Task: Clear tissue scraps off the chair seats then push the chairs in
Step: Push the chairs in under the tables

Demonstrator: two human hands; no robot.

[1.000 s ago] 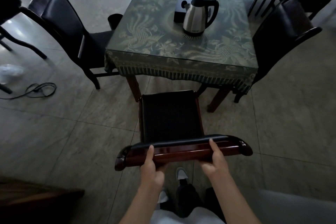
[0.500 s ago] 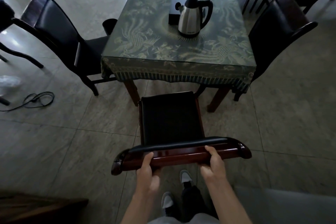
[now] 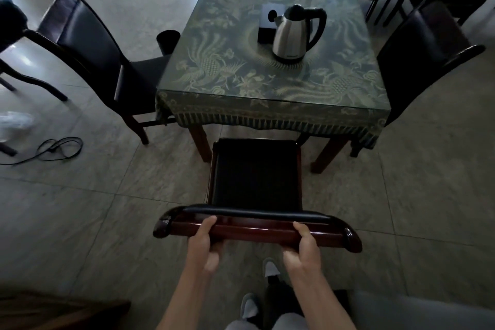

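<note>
Two hands, left hand (image 3: 205, 242) and right hand (image 3: 305, 244), grip the near chair (image 3: 257, 228) top rail; seat bare of scraps, not yet under the table (image 3: 273, 104).

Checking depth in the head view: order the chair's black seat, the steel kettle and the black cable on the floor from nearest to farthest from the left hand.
From the left hand:
1. Black padded seat, just ahead.
2. Black cable, far left on the floor.
3. Stainless steel kettle, on the table beyond.

Chair (image 3: 257, 230) has glossy dark wood rails and a matt black leathery seat (kettle (image 3: 290, 35) is brushed metal), bench (image 3: 267, 94) glass-topped over patterned cloth.
</note>
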